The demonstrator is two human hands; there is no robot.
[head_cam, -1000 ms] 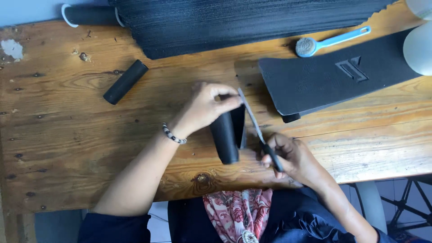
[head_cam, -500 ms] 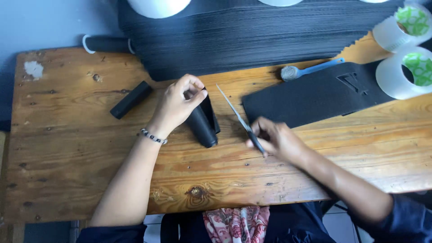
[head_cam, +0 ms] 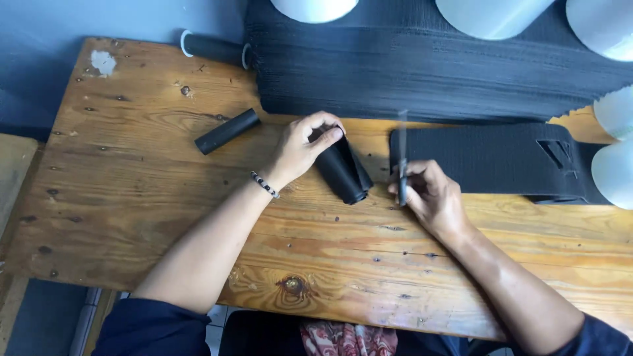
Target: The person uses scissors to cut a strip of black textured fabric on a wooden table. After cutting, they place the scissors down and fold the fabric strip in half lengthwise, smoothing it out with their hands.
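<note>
black roll (head_cam: 343, 173), flat black sheets (head_cam: 491, 158) beside

Your left hand (head_cam: 300, 148) gripping a rolled black sheet (head_cam: 343, 173) on the wooden table (head_cam: 165, 217), your right hand (head_cam: 432, 198) holding a thin blurred tool (head_cam: 402, 155) upright beside it, small black tube (head_cam: 227, 130) lying apart

A craft workshop: worn wooden workbench (head_cam: 132, 217) (knotty, stained), stacked black sheets (head_cam: 422, 72).

Dark navy sleeves, beaded bracelet (head_cam: 265, 185)
</note>
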